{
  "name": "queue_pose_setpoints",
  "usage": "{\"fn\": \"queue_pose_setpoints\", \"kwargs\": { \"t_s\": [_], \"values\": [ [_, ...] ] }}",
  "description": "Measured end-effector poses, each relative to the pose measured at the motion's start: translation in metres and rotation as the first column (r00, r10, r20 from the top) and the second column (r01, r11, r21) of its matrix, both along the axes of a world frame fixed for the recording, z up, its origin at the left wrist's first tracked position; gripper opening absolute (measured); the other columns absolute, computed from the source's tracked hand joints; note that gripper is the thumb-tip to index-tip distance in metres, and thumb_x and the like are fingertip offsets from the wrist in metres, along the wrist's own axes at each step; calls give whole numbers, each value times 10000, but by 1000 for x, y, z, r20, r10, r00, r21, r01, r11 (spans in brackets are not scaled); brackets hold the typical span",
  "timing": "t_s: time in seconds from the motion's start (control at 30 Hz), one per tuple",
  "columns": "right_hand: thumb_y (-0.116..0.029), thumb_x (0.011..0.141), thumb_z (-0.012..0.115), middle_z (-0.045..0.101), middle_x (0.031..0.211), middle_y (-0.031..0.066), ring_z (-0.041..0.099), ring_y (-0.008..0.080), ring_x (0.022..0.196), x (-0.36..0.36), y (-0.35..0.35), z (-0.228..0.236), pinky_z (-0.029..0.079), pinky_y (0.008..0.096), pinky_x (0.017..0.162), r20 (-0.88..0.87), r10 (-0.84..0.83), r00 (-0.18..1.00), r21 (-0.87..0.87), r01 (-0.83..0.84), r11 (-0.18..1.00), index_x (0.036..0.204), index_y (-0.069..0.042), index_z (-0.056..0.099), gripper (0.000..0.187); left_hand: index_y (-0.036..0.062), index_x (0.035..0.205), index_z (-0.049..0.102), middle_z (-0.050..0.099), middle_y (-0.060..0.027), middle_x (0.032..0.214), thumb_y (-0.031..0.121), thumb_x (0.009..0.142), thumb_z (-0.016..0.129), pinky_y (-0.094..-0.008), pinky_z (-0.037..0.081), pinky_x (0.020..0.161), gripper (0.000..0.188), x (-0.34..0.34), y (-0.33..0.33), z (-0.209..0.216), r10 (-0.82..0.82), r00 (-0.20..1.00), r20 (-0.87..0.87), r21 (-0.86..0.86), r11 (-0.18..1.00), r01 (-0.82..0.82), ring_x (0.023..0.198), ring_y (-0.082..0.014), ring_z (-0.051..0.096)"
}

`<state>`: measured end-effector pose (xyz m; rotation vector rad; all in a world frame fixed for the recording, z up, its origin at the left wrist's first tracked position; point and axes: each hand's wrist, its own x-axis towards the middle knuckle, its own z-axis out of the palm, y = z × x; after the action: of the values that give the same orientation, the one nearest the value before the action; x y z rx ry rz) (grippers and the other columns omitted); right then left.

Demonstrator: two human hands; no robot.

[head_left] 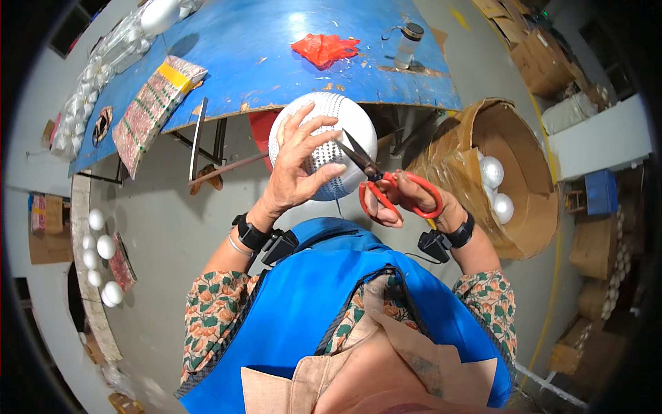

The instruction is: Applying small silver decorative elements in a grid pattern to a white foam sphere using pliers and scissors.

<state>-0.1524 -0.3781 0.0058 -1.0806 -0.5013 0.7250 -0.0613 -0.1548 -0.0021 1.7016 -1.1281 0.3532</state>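
The left hand (pixel 300 162) spreads its fingers over a white ball (pixel 358 124) and grips it; the thumb lies on the lower part, and the palm side of the hand is mostly hidden. The ball is in front of the person's body, near the edge of the blue table (pixel 241 48). It has rows of small dark dots, but its far side is not visible, and what supports it from below I cannot tell.

The right hand (pixel 407 196) grasps the red-handled scissors (pixel 372 172), with fingers passing through the loops, so part of the handles is covered. The blades are a little apart, in front of the ball; whether the tips touch it is not clear.

At right, a cardboard box (pixel 545 186) partly hides its white balls (pixel 491 171). The table is cut off by the upper border.
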Motion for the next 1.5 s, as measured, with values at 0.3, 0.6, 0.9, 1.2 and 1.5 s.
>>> {"fn": "queue_pose_setpoints", "kwargs": {
  "t_s": [0.3, 0.6, 0.9, 1.2, 1.5],
  "values": [
    [-630, 880, 345, 484, 620, 16, 446, 95, 531, 7, 1, 17, 349, 206, 507, 106, -215, 971, -36, 220, 975, 863, 21, 557, 685, 54, 802, 619, 607, -88, 1077, 66, 785, 626, -468, 243, 1015, 22, 6, 11, 0, -5, 989, -145, -134, 991, -14, 1191, -298, 447],
    [-442, 705, 735, 559, 665, 168, 585, 308, 619, 34, 18, 1, 459, 378, 588, 731, -340, 591, -494, 803, 334, 825, -1, 479, 524, 42, 791, 623, 610, -99, 1054, 64, 754, 660, -449, 302, 988, 57, 5, 14, -4, -8, 983, -183, -151, 988, -20, 1141, -296, 493],
    [-459, 700, 733, 577, 693, 208, 612, 357, 670, 22, 24, -5, 473, 399, 604, 706, -370, 604, -536, 797, 279, 856, 4, 472, 553, 52, 734, 614, 641, -85, 911, 66, 711, 704, -424, 378, 916, 94, 63, 60, 65, 258, 888, 379, -78, 966, -247, 948, -243, 593],
    [-384, 698, 749, 569, 675, 187, 601, 355, 647, 21, 27, 2, 463, 409, 607, 780, -367, 506, -429, 861, 274, 900, 9, 477, 519, 9, 909, 600, 602, -146, 1037, 81, 800, 628, -400, 414, 900, 134, 82, 58, 66, 412, 871, 266, 107, 886, -452, 950, -286, 575],
    [-309, 730, 746, 510, 612, 95, 526, 207, 551, 29, 19, -9, 425, 317, 531, 839, -370, 400, -299, 906, 301, 818, -23, 460, 414, 14, 1076, 542, 541, -145, 1164, 195, 691, 742, -401, 295, 973, 470, -6, -6, 4, 298, 937, 180, 135, 936, -324, 1114, -287, 487]
  ]
}}
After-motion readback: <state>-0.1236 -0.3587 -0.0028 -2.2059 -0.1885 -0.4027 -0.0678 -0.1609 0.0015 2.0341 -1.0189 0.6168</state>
